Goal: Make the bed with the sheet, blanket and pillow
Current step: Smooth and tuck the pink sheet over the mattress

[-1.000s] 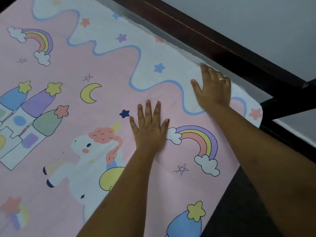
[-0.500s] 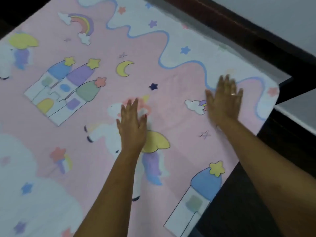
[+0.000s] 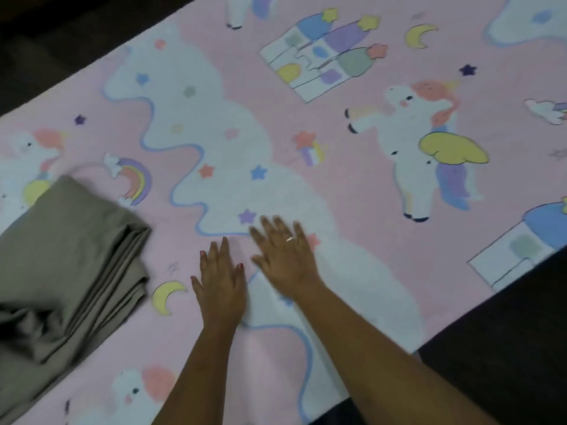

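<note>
A pink sheet (image 3: 352,210) printed with unicorns, castles, rainbows and white clouds lies spread flat over the bed. My left hand (image 3: 221,282) lies flat on it with straight fingers. Close beside it, my right hand (image 3: 285,256), wearing a ring, also rests flat with fingers spread on a white cloud patch. A folded taupe blanket (image 3: 70,262) sits on the sheet at the left, a hand's width from my left hand. No pillow shows in this view.
The sheet's near edge (image 3: 454,326) runs diagonally at the right, with dark floor (image 3: 506,348) beyond it. Dark floor also borders the sheet's far edge at the top left (image 3: 61,41).
Both hands have slid leftward across the sheet, away from its corner by the dark bed frame, and come closer together. The folded taupe blanket has come into view.
</note>
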